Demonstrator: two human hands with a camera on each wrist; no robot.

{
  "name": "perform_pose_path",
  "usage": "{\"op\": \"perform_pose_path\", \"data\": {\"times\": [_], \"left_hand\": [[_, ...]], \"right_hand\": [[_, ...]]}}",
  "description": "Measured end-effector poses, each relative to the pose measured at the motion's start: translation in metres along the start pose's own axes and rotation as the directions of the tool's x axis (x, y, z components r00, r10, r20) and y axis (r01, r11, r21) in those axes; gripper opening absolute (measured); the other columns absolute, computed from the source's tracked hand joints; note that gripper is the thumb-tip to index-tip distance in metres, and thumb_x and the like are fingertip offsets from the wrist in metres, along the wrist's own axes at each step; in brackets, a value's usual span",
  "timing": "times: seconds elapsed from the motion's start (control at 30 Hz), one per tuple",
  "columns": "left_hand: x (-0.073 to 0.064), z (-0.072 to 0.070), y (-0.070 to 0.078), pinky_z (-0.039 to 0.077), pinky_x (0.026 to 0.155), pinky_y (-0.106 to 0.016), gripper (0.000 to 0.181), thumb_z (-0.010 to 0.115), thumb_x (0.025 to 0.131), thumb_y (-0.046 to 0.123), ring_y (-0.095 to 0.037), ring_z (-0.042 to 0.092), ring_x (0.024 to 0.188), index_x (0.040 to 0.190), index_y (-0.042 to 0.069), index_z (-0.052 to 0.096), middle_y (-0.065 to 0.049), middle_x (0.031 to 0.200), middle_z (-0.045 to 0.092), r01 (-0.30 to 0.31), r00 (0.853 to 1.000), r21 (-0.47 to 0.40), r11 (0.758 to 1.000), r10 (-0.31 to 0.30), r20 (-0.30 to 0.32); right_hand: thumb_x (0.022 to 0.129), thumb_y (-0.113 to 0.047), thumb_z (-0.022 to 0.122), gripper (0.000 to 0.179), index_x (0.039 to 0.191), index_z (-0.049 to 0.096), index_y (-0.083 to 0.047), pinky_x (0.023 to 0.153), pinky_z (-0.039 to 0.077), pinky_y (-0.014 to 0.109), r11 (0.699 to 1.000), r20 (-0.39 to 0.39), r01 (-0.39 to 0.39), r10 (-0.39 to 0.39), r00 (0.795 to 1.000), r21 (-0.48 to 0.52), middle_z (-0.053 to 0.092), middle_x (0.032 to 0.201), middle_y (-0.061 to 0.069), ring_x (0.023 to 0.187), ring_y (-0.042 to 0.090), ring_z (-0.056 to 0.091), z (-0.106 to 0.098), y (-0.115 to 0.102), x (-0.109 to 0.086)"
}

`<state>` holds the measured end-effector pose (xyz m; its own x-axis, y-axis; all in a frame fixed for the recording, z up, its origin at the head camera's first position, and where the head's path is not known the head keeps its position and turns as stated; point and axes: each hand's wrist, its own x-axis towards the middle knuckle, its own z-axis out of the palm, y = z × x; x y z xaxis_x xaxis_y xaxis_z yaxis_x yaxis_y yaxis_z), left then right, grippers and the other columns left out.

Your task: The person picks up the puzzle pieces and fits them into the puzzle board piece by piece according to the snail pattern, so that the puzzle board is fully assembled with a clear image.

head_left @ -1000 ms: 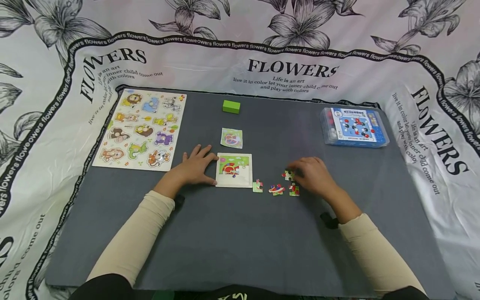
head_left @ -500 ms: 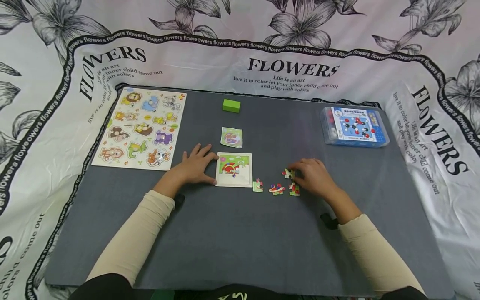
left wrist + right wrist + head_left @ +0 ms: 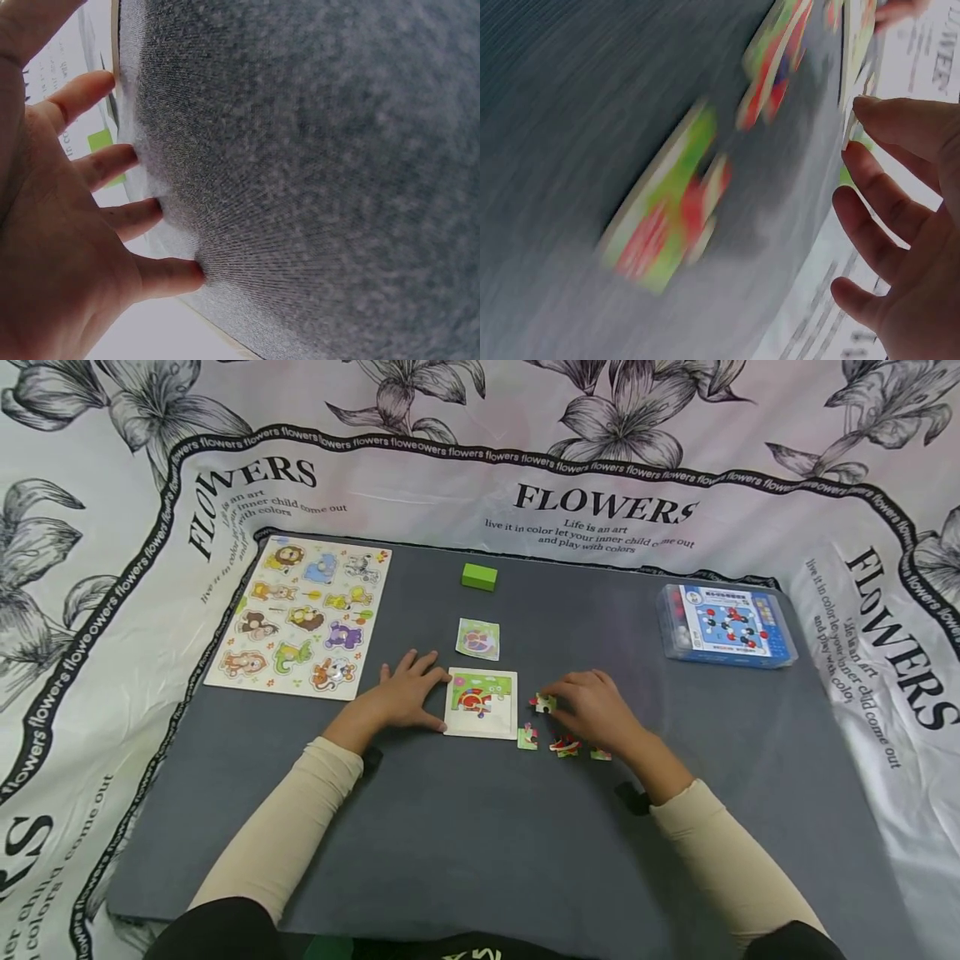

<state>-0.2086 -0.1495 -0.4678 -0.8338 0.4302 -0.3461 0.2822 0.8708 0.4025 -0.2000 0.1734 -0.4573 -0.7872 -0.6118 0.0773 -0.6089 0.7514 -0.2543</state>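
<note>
My right hand (image 3: 596,710) pinches a green and white jigsaw piece (image 3: 543,702) between thumb and forefinger, just right of the square puzzle tray (image 3: 497,720). In the right wrist view the same piece shows only as a thin edge at the fingertips. My left hand (image 3: 405,695) lies spread, its forefinger and thumb touching the tray's left edge. Part of a picture with green and red pieces fills the tray's upper left. Below the right hand lie a jigsaw piece (image 3: 527,737) beside the tray, a red one (image 3: 565,746) and another green and red piece (image 3: 664,214).
A small picture card (image 3: 478,639) lies behind the tray, with a green block (image 3: 479,577) farther back. At the left is an animal puzzle board (image 3: 300,610). A blue plastic case (image 3: 727,625) sits at the back right of the grey table (image 3: 465,843).
My right hand has picked up the jigsaw piece and carried it left towards the tray. The left hand stays at the tray's edge. The head view has shifted slightly.
</note>
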Motion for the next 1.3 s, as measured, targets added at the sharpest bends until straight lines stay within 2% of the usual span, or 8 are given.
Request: {"op": "perform_pose_path", "data": {"times": [0.17, 0.3, 0.5, 0.67, 0.8, 0.93, 1.3], "left_hand": [[0.000, 0.001, 0.001, 0.009, 0.107, -0.075, 0.079, 0.079, 0.077, 0.048, -0.042, 0.001, 0.148, 0.143, 0.022, 0.044, -0.012, 0.163, 0.010, 0.013, 1.000, 0.013, 1.000, -0.013, 0.003], [-0.001, 0.001, 0.002, 0.010, 0.107, -0.074, 0.080, 0.079, 0.077, 0.049, -0.042, 0.001, 0.148, 0.144, 0.022, 0.043, -0.012, 0.163, 0.011, 0.010, 1.000, 0.016, 1.000, -0.010, -0.001], [0.000, 0.004, 0.004, 0.010, 0.107, -0.074, 0.081, 0.079, 0.077, 0.048, -0.041, 0.001, 0.149, 0.144, 0.022, 0.043, -0.011, 0.163, 0.011, 0.005, 1.000, 0.006, 1.000, -0.005, -0.001], [0.000, 0.003, 0.003, 0.010, 0.107, -0.074, 0.081, 0.079, 0.077, 0.048, -0.041, 0.000, 0.149, 0.145, 0.022, 0.043, -0.011, 0.163, 0.011, 0.016, 1.000, 0.006, 1.000, -0.016, -0.001], [0.000, 0.001, 0.002, 0.009, 0.107, -0.075, 0.080, 0.079, 0.077, 0.047, -0.042, 0.000, 0.148, 0.144, 0.021, 0.043, -0.012, 0.163, 0.010, 0.013, 1.000, 0.004, 1.000, -0.013, 0.003], [0.000, 0.000, 0.002, 0.009, 0.106, -0.075, 0.080, 0.079, 0.077, 0.047, -0.042, 0.001, 0.148, 0.143, 0.021, 0.043, -0.012, 0.163, 0.011, 0.009, 1.000, 0.005, 1.000, -0.009, 0.001], [-0.001, 0.000, 0.004, 0.009, 0.107, -0.075, 0.078, 0.079, 0.078, 0.046, -0.042, 0.001, 0.148, 0.142, 0.020, 0.045, -0.012, 0.163, 0.011, 0.012, 1.000, 0.000, 1.000, -0.012, 0.009]], "right_hand": [[0.084, -0.017, 0.077, 0.030, 0.114, 0.072, -0.016, 0.103, 0.035, 0.057, 0.997, 0.000, 0.081, -0.081, 0.997, -0.002, 0.070, 0.107, 0.005, 0.103, 0.028, 0.061, 0.012, -0.021, 0.020], [0.085, -0.018, 0.075, 0.029, 0.114, 0.072, -0.016, 0.105, 0.033, 0.058, 0.996, 0.015, 0.087, -0.087, 0.996, 0.005, 0.069, 0.108, 0.006, 0.105, 0.029, 0.060, 0.022, -0.028, 0.030], [0.087, -0.017, 0.073, 0.024, 0.111, 0.074, -0.018, 0.106, 0.032, 0.060, 0.995, 0.009, 0.100, -0.100, 0.995, -0.003, 0.067, 0.107, 0.003, 0.106, 0.028, 0.059, 0.029, -0.030, 0.032], [0.087, -0.017, 0.073, 0.024, 0.111, 0.075, -0.019, 0.106, 0.030, 0.060, 0.992, 0.005, 0.120, -0.120, 0.993, -0.034, 0.066, 0.107, 0.003, 0.106, 0.028, 0.058, 0.029, -0.032, 0.033], [0.088, -0.018, 0.073, 0.024, 0.112, 0.075, -0.020, 0.107, 0.029, 0.060, 0.993, 0.024, 0.108, -0.106, 0.994, -0.055, 0.067, 0.110, 0.004, 0.110, 0.029, 0.056, 0.029, -0.035, 0.035], [0.088, -0.017, 0.073, 0.024, 0.112, 0.075, -0.019, 0.108, 0.027, 0.061, 0.994, 0.035, 0.097, -0.095, 0.995, -0.055, 0.067, 0.110, 0.004, 0.111, 0.030, 0.056, 0.028, -0.036, 0.036], [0.088, -0.016, 0.072, 0.025, 0.112, 0.075, -0.021, 0.108, 0.026, 0.064, 0.990, 0.047, 0.128, -0.126, 0.991, -0.064, 0.065, 0.110, 0.003, 0.111, 0.030, 0.055, 0.029, -0.035, 0.036]]}}
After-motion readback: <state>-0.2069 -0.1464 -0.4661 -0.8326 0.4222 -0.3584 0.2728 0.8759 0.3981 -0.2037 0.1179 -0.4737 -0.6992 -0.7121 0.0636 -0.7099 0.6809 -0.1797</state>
